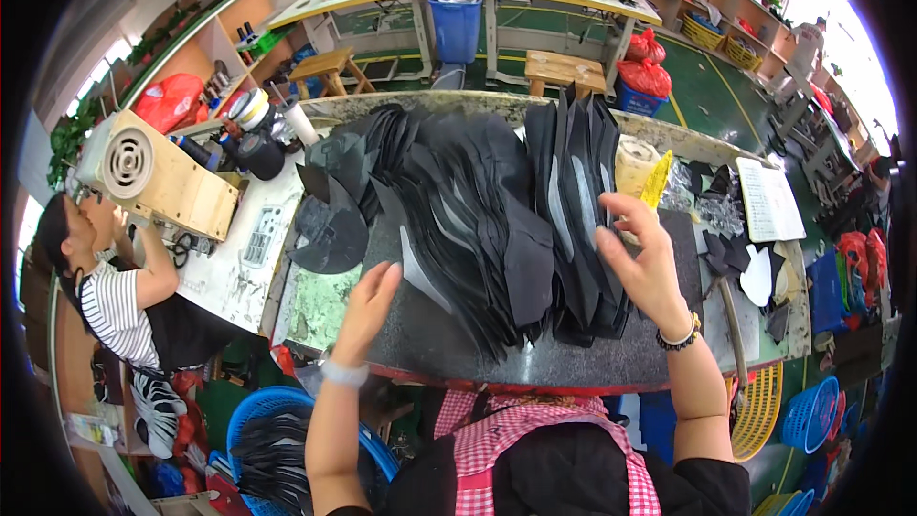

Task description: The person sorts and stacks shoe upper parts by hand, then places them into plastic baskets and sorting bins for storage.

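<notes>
A long fanned row of black cut fabric pieces (478, 210) lies across a dark stone-like work slab (430, 334). My left hand (368, 311) hovers flat over the slab's near left, fingers apart, just beside the lower edge of the pieces, holding nothing. My right hand (642, 253) rests on the upright black pieces at the row's right end, fingers spread and curled over their edges. Whether it pinches a piece is unclear. A beaded bracelet circles my right wrist.
A seated person in a striped shirt (115, 306) works at the left beside a beige machine (158, 177). Tape rolls (253, 110), a white sheet (769, 199), loose scraps (750, 263) and a yellow basket (759, 411) surround the slab. A blue basket (277, 440) of black pieces sits below.
</notes>
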